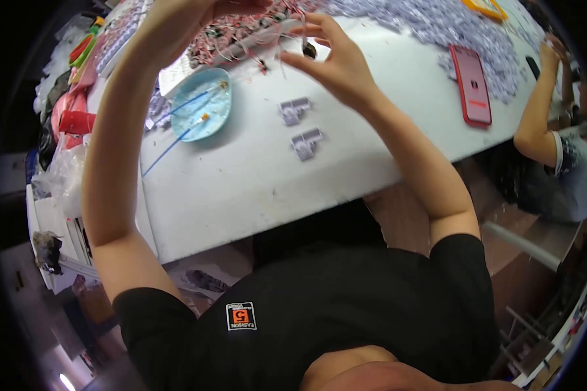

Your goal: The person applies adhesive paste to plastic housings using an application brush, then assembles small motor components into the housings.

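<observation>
My left hand (195, 12) reaches over the far left of the white table (241, 186), its fingers mostly cut off by the upper edge. My right hand (340, 62) is raised beside a tangled heap of red, white and black wired parts (231, 36), its thumb and fingers apart. A small black part (309, 49) on thin wires hangs among those fingers; I see no firm grip on it. Nearer to me lie two small lilac plastic pieces (295, 111) (306, 143), one before the other, touched by neither hand.
A light blue dish (225, 114) with two thin blue sticks stands at the left. Many lilac pieces (398, 16) cover the back of the table. A red phone (471, 85) lies at the right, near a co-worker's arm (540, 107). Plastic bags (68, 176) lie left.
</observation>
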### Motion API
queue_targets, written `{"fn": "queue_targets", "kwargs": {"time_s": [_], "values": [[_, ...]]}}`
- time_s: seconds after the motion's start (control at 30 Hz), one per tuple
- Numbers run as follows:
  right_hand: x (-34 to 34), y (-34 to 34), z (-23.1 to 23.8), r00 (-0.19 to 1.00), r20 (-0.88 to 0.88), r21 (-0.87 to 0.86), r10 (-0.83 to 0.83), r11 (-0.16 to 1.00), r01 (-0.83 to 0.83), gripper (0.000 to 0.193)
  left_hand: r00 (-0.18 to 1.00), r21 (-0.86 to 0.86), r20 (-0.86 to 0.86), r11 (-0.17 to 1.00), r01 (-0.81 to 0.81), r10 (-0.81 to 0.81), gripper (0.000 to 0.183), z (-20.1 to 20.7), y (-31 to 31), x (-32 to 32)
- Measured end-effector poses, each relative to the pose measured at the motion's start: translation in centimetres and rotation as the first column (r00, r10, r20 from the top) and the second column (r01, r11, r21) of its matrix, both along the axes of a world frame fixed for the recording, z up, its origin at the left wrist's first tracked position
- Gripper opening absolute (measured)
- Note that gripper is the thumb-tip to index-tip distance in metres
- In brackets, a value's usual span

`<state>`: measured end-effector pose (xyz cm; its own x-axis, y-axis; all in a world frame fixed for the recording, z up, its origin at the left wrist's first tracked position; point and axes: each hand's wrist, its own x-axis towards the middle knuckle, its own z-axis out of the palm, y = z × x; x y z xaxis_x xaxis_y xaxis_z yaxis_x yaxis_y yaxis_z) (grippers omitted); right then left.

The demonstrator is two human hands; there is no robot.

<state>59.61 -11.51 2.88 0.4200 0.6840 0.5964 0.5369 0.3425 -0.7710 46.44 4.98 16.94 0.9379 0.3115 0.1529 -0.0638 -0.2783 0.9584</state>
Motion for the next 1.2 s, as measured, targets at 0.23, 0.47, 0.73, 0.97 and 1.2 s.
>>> {"fn": "queue_targets", "kwargs": {"time_s": [0.23,0.47,0.73,0.97,1.2], "values": [[5.3,-10.2,2.9,0.975,0.064,-0.455,0.211,0.876,-0.159,0.018,0.978,-0.029,-0.142,0.987,-0.155,0.150,0.030,-9.5,-9.2,-3.8],[4.3,-14.1,0.5,0.975,0.005,-0.680,0.223,0.716,-0.160,0.016,0.944,-0.073,-0.123,0.946,-0.316,0.306,0.027,-13.6,-16.3,-6.5],[-2.4,-16.1,1.7,0.839,0.511,-0.069,-0.190,0.963,0.260,0.022,0.900,-0.046,-0.047,0.899,-0.435,0.433,0.028,-15.0,-19.4,-7.1],[-6.0,-14.6,-0.9,0.877,0.440,0.026,-0.195,0.978,0.205,0.046,0.900,-0.317,0.045,0.861,-0.398,0.433,0.035,-15.8,-19.9,-7.0],[-5.2,-13.0,-2.4,0.881,0.471,-0.062,-0.043,0.995,0.082,0.048,0.923,-0.225,0.085,0.910,-0.350,0.376,0.031,-15.0,-19.8,-8.3]]}}
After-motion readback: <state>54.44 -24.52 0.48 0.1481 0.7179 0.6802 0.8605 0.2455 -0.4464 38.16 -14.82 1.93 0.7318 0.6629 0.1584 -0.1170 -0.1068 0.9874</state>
